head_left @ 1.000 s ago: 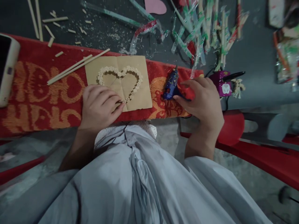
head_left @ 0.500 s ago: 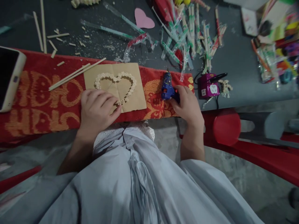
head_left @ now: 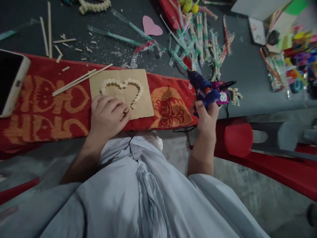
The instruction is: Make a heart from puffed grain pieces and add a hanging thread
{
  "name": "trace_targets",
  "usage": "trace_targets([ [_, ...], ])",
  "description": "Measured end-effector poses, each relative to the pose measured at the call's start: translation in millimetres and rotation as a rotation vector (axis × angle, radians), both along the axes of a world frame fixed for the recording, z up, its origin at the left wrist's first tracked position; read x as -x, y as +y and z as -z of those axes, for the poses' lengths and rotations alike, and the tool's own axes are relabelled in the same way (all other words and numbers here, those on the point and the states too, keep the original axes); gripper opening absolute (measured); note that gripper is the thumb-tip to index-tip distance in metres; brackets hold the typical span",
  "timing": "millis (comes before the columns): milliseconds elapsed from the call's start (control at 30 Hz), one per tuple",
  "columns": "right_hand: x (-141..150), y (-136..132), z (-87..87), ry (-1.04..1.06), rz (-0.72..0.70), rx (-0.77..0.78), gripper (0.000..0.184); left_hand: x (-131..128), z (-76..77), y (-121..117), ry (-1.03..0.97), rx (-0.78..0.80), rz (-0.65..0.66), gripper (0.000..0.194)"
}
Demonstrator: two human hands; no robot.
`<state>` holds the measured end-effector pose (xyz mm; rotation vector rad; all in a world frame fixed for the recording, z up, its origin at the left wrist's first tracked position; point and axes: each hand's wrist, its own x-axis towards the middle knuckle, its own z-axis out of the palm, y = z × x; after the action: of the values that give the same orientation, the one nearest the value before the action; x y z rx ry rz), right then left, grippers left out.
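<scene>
A heart-shaped outline (head_left: 141, 93) built of small pale stick pieces lies on a creased brown card (head_left: 147, 105). Over its lower left side, my left hand (head_left: 107, 112) is closed, thumb and fingertips together at the heart's bottom point; the hand hides that part of the outline. My right hand (head_left: 207, 117) grips a blue glue gun (head_left: 201, 86) by its handle, raised at the right end of the red cloth (head_left: 170, 124). The gun's nozzle points up and to the left, away from my body. It partly covers a small purple box (head_left: 224, 96) behind it.
Two thin sticks (head_left: 81, 80) cross the card's left edge. A phone (head_left: 12, 82) lies at far left. Cut stick bits, a pink heart (head_left: 152, 26) and wrapped sticks (head_left: 200, 36) are strewn over the dark table (head_left: 250, 89). A red chair (head_left: 237, 137) stands at right.
My right hand has lifted the glue gun off the red cloth and carried it right, in front of the purple box. My left hand remains at the heart.
</scene>
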<state>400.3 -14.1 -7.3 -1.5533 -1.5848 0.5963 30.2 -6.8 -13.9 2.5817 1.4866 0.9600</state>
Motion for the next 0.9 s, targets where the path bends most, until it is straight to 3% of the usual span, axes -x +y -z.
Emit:
trace_targets([
  [100,9,-6,-6.1,0.081,0.064,0.017,0.055,-1,-1.8,0,0.031,-0.025,0.006,0.003],
  [300,30,-20,-16.9,0.011,0.021,0.133,0.075,-1,-4.1,-1,0.018,-0.008,0.039,0.012],
  [500,47,-28,-10.9,-0.003,-0.075,0.152,0.064,-1,-6.6,-1,0.03,0.023,0.039,0.011],
  [733,51,1,-21.4,-0.474,-0.106,0.023,0.043,-1,-6.9,-1,0.029,0.021,0.041,0.008],
  [900,41,7,-29.3,-0.671,-0.115,0.096,0.048,0,-5.6,-2,0.005,0.062,0.025,0.009],
])
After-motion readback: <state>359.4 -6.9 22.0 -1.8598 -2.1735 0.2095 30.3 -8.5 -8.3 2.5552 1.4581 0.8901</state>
